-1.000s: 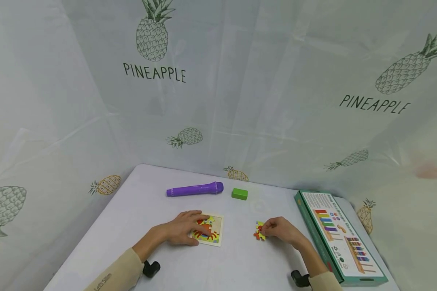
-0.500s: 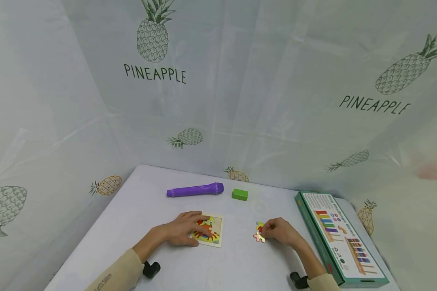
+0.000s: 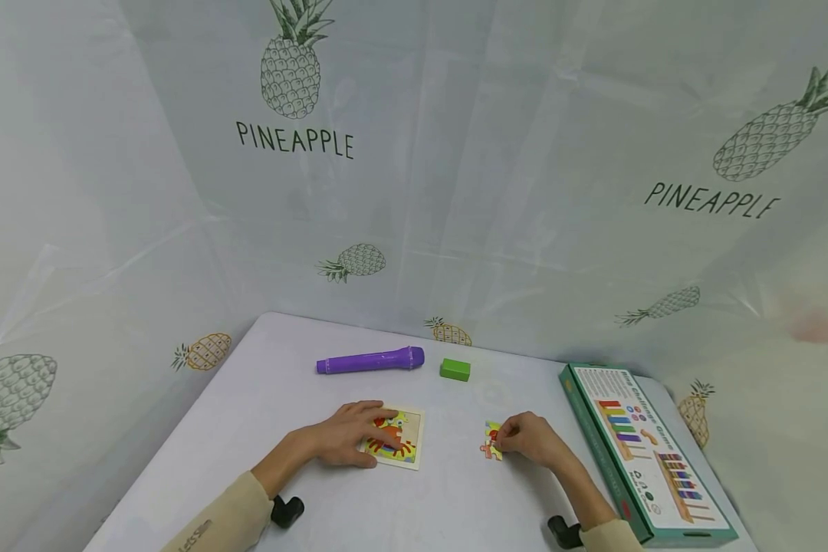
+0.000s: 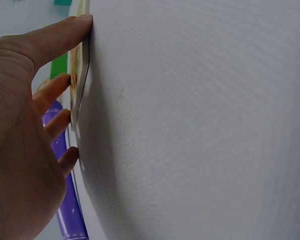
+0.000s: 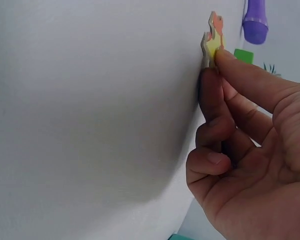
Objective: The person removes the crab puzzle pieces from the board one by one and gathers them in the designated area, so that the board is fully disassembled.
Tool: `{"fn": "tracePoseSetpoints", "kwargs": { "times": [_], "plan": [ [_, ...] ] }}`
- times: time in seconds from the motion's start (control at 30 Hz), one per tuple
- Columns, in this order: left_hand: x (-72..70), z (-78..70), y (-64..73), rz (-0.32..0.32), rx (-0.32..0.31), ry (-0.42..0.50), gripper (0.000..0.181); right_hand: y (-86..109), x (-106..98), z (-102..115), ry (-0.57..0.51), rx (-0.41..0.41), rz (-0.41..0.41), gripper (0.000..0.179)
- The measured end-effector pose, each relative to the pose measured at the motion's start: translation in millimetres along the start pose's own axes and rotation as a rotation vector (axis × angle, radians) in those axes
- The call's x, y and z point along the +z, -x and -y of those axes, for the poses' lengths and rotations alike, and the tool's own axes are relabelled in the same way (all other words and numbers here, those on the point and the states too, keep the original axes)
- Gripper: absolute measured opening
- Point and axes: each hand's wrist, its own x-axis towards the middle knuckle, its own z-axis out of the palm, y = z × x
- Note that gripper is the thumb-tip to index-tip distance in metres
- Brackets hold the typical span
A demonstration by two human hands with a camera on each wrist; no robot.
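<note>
My left hand (image 3: 345, 435) rests over a small square jigsaw puzzle board (image 3: 407, 454) with a red crab on yellow in a pale frame. Its fingers spread across the picture, covering the left side; the left wrist view shows the thumb at the board's edge. To the right, my right hand (image 3: 533, 438) pinches a yellow and red puzzle piece (image 3: 491, 448) between thumb and index finger. In the right wrist view, that puzzle piece (image 5: 216, 42) stands tilted close over the table, the other fingers curled below. Fingertips hide part of it.
A purple toy microphone (image 3: 369, 361) lies behind the board, with a green block (image 3: 455, 369) to its right. At the table's right side lies a green and white game box (image 3: 652, 452). Pineapple-printed sheeting (image 3: 490, 192) hangs behind the white table (image 3: 448, 498).
The right hand's puzzle piece has tilted slightly, its shine flaring half a second ago and now fainter. The left hand and the board stay in place.
</note>
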Motion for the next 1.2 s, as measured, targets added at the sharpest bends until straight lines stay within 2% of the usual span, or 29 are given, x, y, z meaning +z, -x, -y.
{"fn": "tracePoseSetpoints", "kwargs": {
  "times": [0.23, 0.6, 1.2],
  "plan": [
    [0.0, 0.8, 0.5, -0.001, 0.006, -0.002, 0.044, -1.1, -0.2, 1.0, 0.02, 0.023, -0.001, 0.01],
    [0.6, 1.2, 0.4, 0.0, 0.0, 0.003, 0.044, 0.9, -5.5, -4.3, 0.007, -0.058, 0.088, 0.019],
    [2.5, 2.7, -0.3, -0.003, 0.006, 0.003, 0.044, 0.0, -6.4, -3.9, 0.039, -0.083, 0.099, 0.016]
  ]
}}
